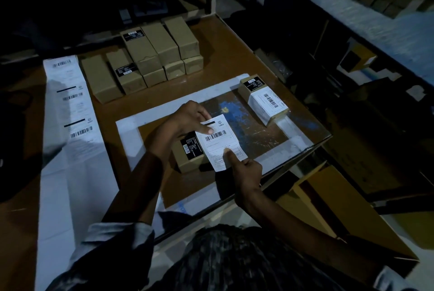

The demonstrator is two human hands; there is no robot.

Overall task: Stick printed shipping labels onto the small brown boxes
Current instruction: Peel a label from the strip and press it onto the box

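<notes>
Label [219,141] in both my hands, held over the small brown box [187,157] on the worn cutting mat [253,131]: my left hand [180,124] pinches its top edge, my right hand [245,171] pinches its lower corner, forefinger stretched along the paper. A labelled box [264,100] lies at the mat's far right corner; unlabelled boxes [145,58] are stacked behind, beside a strip of printed labels [75,103].

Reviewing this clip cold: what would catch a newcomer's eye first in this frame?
First, the white shipping label at the centre, pinched by the left hand at its top and the right hand at its bottom, over a small brown box. Next, the already labelled box at the right of the table, the stack of bare brown boxes behind, and the long strip of printed labels on the left.
</notes>
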